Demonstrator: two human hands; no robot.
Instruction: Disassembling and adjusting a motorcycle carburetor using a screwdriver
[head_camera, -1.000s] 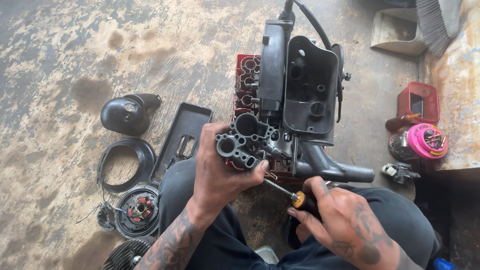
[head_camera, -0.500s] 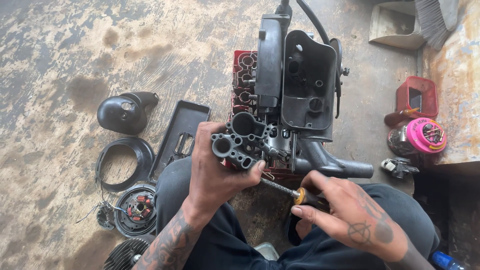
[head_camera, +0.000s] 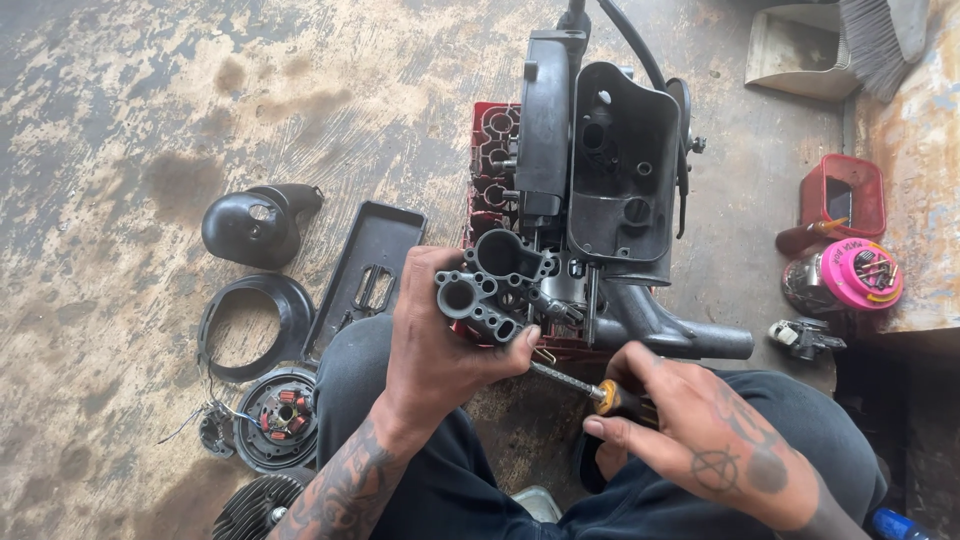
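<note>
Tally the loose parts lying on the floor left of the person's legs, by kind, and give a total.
Domed black cover: 1
Flat black tray lid: 1
Black ring shroud: 1
Stator with copper coils: 1
Finned cylinder, partly cut off by the frame: 1
Total: 5

We see a grey metal engine block (head_camera: 497, 285), an orange-and-black screwdriver (head_camera: 610, 398), a red crate (head_camera: 494, 160), and a pink-lidded jar (head_camera: 858, 274) on stained tan floor (head_camera: 120, 120).
</note>
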